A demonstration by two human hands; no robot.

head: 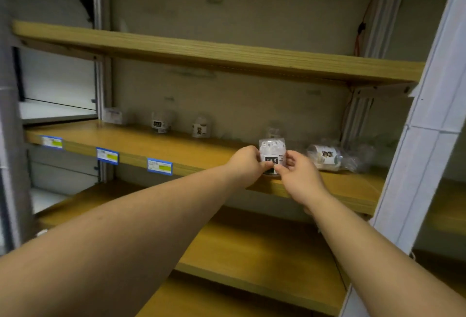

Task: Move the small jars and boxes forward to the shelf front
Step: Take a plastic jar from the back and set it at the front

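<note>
A small white jar [271,151] with a black label stands upright at the front edge of the middle wooden shelf [141,145]. My left hand [245,161] grips its left side and my right hand [296,173] pinches its right side. At the back of the same shelf stand a small box [114,115], a jar [159,122] and another small jar [200,128]. A clear jar [273,130] stands behind the held one. To the right, a jar wrapped in plastic [327,157] lies on its side.
Blue and yellow price tags [159,166] hang on the middle shelf's front edge at left. A white upright post [426,125] borders the shelf on the right. Wooden shelves [252,253] run above and below. Crumpled clear plastic [363,155] lies at the far right.
</note>
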